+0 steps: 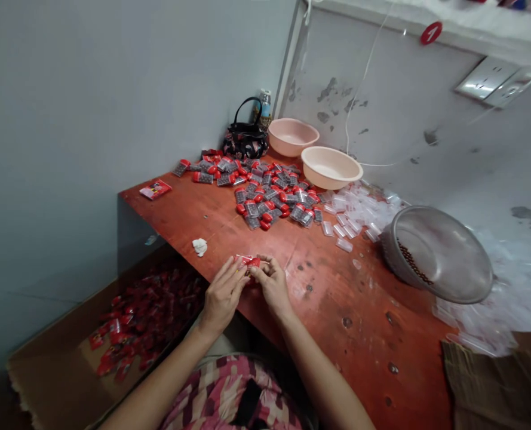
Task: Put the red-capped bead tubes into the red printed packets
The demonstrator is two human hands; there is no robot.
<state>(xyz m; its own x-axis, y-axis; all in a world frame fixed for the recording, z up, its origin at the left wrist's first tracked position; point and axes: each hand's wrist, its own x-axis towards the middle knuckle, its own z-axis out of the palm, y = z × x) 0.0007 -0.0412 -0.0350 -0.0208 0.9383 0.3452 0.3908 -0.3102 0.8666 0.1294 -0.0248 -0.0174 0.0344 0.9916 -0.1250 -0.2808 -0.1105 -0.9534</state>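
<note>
Over the near edge of the red table, both hands meet around a small red printed packet. My left hand lies along its left side, with the fingers closed against it. My right hand pinches its right end between thumb and fingers. The fingers hide much of the packet, and I cannot see what is inside it. Beyond the hands spreads a pile of small clear containers with red caps and dark contents. A crumpled white tissue lies to the left of my left hand.
Two basins and a black handbag stand at the back. Empty clear containers lie beside a metal bowl holding small brown balls. A flat red packet lies far left. Below the table, a cardboard box holds many red packets.
</note>
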